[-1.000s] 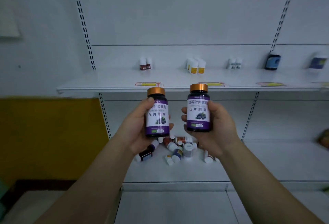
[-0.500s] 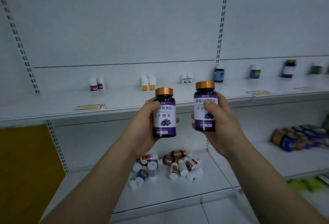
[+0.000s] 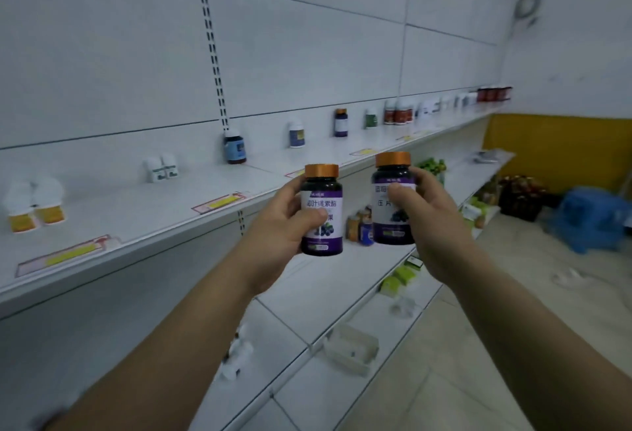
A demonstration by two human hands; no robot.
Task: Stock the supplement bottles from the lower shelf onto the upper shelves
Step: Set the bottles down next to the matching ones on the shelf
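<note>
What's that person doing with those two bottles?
A person is stocking shelves. The left hand holds one orange-capped bottle and the right hand holds a second bottle just like it. Both are upright in front of the upper shelf, where other bottles stand. Neither is set down yet.

Two matching supplement bottles stand upright in the air, one in each hand. Each is dark, with a copper-orange cap and a white and purple label printed with blueberries. The left bottle [image 3: 325,198] sits in the left hand [image 3: 284,225], with the thumb across its label. The right bottle [image 3: 391,225] is held slightly higher in the right hand [image 3: 434,222], thumb over the label. The upper shelf [image 3: 136,225] runs just beyond the hands, and the lower shelf [image 3: 328,293] lies beneath them.
</note>
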